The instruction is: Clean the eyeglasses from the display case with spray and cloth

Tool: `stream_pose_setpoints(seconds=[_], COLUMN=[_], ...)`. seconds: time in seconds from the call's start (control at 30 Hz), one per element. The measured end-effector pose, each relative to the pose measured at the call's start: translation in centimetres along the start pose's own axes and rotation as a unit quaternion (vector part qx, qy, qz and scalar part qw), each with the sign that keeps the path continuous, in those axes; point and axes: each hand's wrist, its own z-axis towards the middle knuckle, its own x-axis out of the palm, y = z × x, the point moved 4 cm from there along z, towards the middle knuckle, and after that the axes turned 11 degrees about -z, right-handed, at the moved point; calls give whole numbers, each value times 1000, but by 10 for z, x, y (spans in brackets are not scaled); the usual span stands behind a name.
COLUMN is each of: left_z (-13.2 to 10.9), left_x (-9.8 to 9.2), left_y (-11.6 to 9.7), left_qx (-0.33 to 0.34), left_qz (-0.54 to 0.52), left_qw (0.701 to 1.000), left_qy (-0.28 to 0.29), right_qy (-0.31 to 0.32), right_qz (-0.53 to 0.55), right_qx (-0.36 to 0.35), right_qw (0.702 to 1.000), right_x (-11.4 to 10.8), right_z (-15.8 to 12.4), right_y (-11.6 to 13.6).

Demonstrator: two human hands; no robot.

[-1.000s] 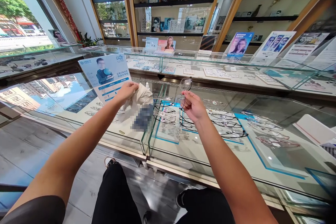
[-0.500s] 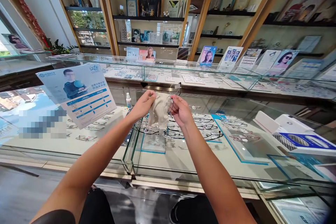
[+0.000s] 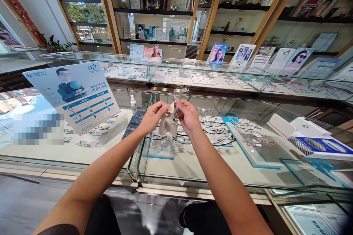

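Cloth (image 3: 166, 126) in left hand (image 3: 153, 118), sign (image 3: 73, 99), bottle (image 3: 133, 104) nearby

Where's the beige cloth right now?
In the head view, the beige cloth hangs near the middle, between the left hand and the right hand, which holds clear-lensed eyeglasses.

The person's short, dark sleeve (image 3: 61, 230) ends above the left elbow (image 3: 78, 200); the trousers (image 3: 102, 218) are plain black, the right shoe (image 3: 182, 217) dark too.

The left hand (image 3: 154, 116) and right hand (image 3: 188, 116) pinch close together.
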Motion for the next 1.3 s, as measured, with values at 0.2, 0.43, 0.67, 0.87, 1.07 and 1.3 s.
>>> stream_pose_setpoints(seconds=[0.2, 0.43, 0.67, 0.87, 1.07, 1.3], left_z=[0, -3, 0, -3, -5, -9], left_x=[3, 6, 5, 8, 10, 14], left_y=[11, 14, 15, 9, 8, 5], left_qx=[-72, -184, -132, -105, -121, -139], left_qz=[-145, -126, -111, -167, -167, -148], left_qw=[987, 970, 982, 979, 976, 968], left_qy=[4, 98, 77, 44, 67, 145], right_qy=[23, 38, 28, 22, 0, -4], right_qz=[-16, -33, -20, -7, -11, -10], right_qx=[-3, 4, 9, 12, -15, -14], right_qw=[1000, 999, 999, 1000, 1000, 1000], right_x=[4, 4, 5, 5, 4, 5], right_z=[-5, -7, -7, -8, -6, -8], right_y=[5, 9, 6, 5, 6, 7])
